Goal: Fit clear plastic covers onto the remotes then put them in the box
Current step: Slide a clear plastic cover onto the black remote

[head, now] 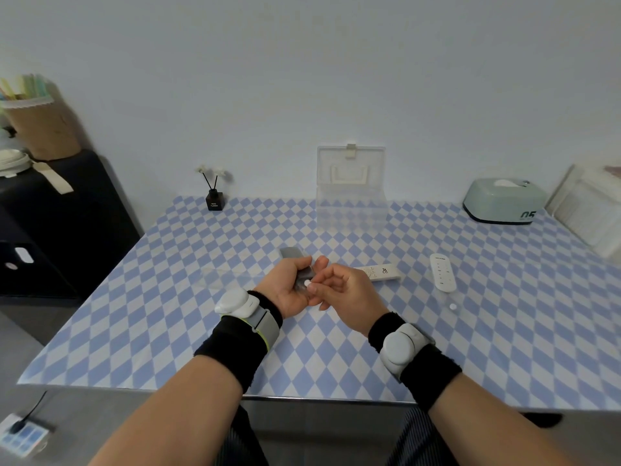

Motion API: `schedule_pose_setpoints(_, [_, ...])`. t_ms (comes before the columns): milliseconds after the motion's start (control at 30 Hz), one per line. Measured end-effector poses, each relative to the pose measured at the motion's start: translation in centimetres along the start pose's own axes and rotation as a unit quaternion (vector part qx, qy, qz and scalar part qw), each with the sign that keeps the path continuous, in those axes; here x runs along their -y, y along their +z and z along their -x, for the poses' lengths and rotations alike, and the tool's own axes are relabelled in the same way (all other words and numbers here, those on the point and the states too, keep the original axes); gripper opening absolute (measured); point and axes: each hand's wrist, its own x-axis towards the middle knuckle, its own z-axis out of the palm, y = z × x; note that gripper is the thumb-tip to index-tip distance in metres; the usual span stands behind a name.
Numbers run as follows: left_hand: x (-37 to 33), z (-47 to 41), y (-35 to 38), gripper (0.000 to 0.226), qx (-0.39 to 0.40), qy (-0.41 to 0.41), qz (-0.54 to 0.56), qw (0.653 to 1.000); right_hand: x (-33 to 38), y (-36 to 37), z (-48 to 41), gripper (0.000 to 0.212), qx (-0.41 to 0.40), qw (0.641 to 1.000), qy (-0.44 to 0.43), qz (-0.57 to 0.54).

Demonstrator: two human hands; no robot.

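My left hand (285, 290) grips a grey remote (291, 253) above the middle of the table, and the remote's far end sticks out past my fingers. A clear plastic cover seems to wrap the remote, with a small white round snap (306, 283) at its near end. My right hand (346, 290) pinches that end right at the snap. A white bar-shaped remote (384, 273) lies just right of my hands. Further right lies a white oval remote (443, 272) with another white snap (453, 307) below it. The clear box (351, 210) stands behind, its lid up.
A faint clear cover (228, 274) lies on the checked tablecloth (168, 314) left of my hands. A black reed diffuser (214, 201) stands at the back left, a mint tissue box (504, 201) at the back right. A black cabinet (67, 213) flanks the table's left side.
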Motion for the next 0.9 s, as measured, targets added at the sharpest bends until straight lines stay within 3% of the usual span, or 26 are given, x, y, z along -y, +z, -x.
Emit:
schedule_pose_setpoints(500, [0.44,-0.37,0.1,0.027,0.008,0.02,0.0,1.0,-0.08,0.39,0.07,0.01,-0.044,0.999,0.005,0.013])
schedule_pose_setpoints(667, [0.45,-0.48,0.05,0.041,0.021,0.014,-0.006,1.0,-0.2,0.43,0.14,0.01,-0.048,0.999,0.005,0.022])
schedule_pose_setpoints(900, [0.57,-0.34,0.17,0.036,0.028,0.009,-0.001,1.0,-0.11,0.15,0.06,0.009,-0.033,0.999,0.013,0.038])
